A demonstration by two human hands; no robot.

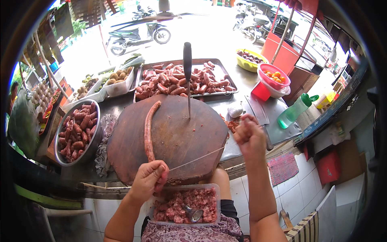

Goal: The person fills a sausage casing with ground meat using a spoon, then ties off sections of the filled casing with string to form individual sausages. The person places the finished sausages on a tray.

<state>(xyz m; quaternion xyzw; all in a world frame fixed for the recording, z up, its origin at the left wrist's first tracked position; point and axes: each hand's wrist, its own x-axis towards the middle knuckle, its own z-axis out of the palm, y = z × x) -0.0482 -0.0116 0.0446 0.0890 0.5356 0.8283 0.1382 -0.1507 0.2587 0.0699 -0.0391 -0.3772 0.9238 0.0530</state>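
A long raw sausage [148, 125] lies across the left part of a round wooden chopping block [125, 141]. My left hand [151, 177] is closed around its near end, at the front edge of the block. From there a thin pale string [196, 158] stretches straight toward my right hand [249, 135], a fist raised beyond the block's right edge. The string's end inside that fist is hidden. A dark-handled knife [187, 60] stands upright, point down on the block. Under my left hand, a clear plastic tub [218, 201] holds minced meat [173, 209] and a metal spoon [196, 215].
Behind the block is a metal tray [225, 74] of linked sausages; a metal bowl [98, 135] of more stands left. At right are a cleaver [257, 109], garlic [235, 109], a green bottle [296, 111], a pink basket [264, 72] and a yellow basket [246, 64].
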